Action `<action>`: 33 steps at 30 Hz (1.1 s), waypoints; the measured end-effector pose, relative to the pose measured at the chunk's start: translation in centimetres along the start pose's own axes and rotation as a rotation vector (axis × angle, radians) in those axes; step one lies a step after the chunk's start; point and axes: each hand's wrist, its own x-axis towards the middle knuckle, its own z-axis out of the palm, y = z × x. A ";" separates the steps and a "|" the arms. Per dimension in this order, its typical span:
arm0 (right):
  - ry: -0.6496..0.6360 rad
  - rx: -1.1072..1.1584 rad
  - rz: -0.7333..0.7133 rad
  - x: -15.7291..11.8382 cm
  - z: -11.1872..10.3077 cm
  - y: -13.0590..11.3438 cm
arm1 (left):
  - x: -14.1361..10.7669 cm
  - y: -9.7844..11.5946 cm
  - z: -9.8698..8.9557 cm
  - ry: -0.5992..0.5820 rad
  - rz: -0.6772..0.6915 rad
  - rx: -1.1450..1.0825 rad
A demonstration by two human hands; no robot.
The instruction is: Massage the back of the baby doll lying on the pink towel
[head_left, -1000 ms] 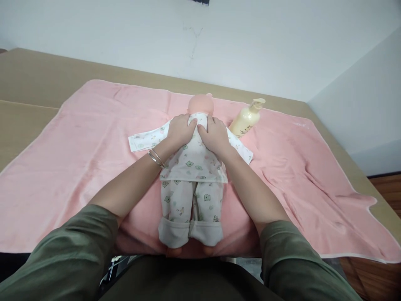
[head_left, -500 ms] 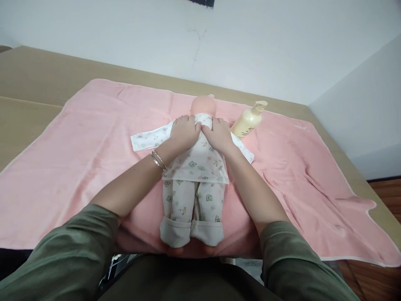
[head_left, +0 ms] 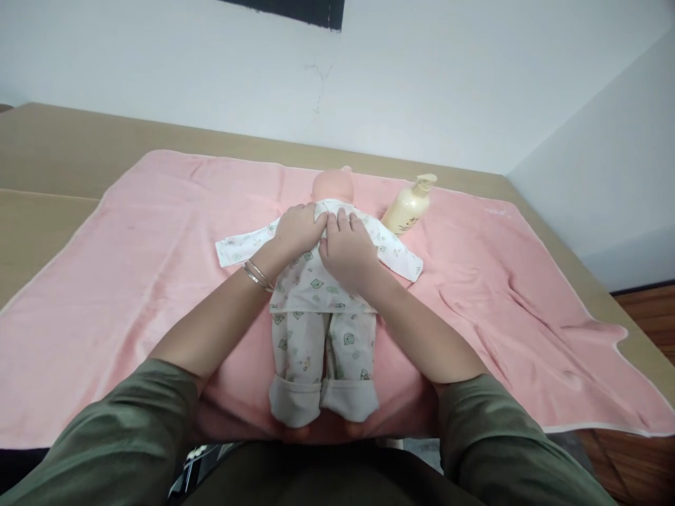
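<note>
A baby doll (head_left: 333,185) lies on a pink blanket (head_left: 174,211), its head at the far end and no face showing. It wears a white printed top (head_left: 321,284) and matching trousers (head_left: 348,344) with turned-up cuffs. My left hand (head_left: 301,228) rests over the doll's left-side shoulder in view, fingers stretched over it and thumb pointing inward. Flat on the middle of the upper body lies my right hand (head_left: 348,249), its fingers extended toward the neck. Neither hand holds anything. The doll's sleeves spread out to both sides.
A cream pump bottle (head_left: 408,207) leans on the blanket right of the doll, close to its sleeve. The wooden table (head_left: 184,130) shows behind the blanket, against a white wall (head_left: 422,84). Wooden flooring (head_left: 646,313) is at the right.
My right hand has slid from the doll's right-side shoulder inward and down onto the middle of the upper body. My left hand stays at its shoulder. The view has shifted slightly.
</note>
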 end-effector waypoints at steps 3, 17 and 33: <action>-0.046 0.124 0.067 1.3 -0.2 1.4 | -0.9 0.7 0.0 0.037 0.010 0.082; -0.078 0.033 0.083 0.4 -0.4 0.4 | 0.6 -0.4 0.3 0.015 -0.014 -0.094; -0.095 0.156 0.200 2.5 -1.1 3.8 | -3.2 3.3 -0.7 0.033 -0.056 0.178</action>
